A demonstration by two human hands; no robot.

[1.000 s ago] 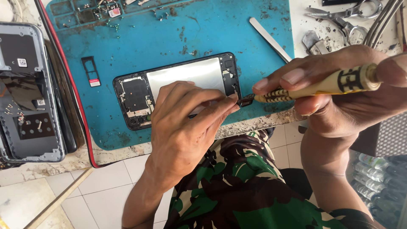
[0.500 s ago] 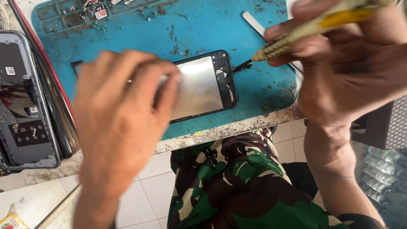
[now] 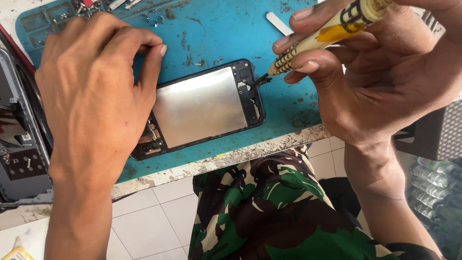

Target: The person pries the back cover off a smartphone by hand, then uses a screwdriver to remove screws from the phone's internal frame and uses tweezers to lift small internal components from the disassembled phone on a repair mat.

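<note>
An opened phone (image 3: pixel 202 107) with its back cover off lies on a blue work mat (image 3: pixel 211 33); a silver metal plate covers its middle. My right hand (image 3: pixel 365 77) grips a yellow-handled screwdriver (image 3: pixel 327 36), whose dark tip touches the phone's upper right corner. My left hand (image 3: pixel 91 91) hovers over the phone's left end with thumb and forefinger pinched together; whether something small sits between them is not visible. The left hand hides the phone's left part.
A grey phone back cover (image 3: pixel 21 159) lies at the left on the worn white bench edge (image 3: pixel 231 159). Small screws and parts (image 3: pixel 96 6) sit in the mat's top trays. A white pry tool (image 3: pixel 279 23) lies on the mat. Camouflage trousers (image 3: pixel 269 212) and tiled floor are below.
My left hand has lifted off the phone and drawn left, fingers pinched. The right hand has brought the screwdriver tip down to the phone's right corner. The view has shifted closer.
</note>
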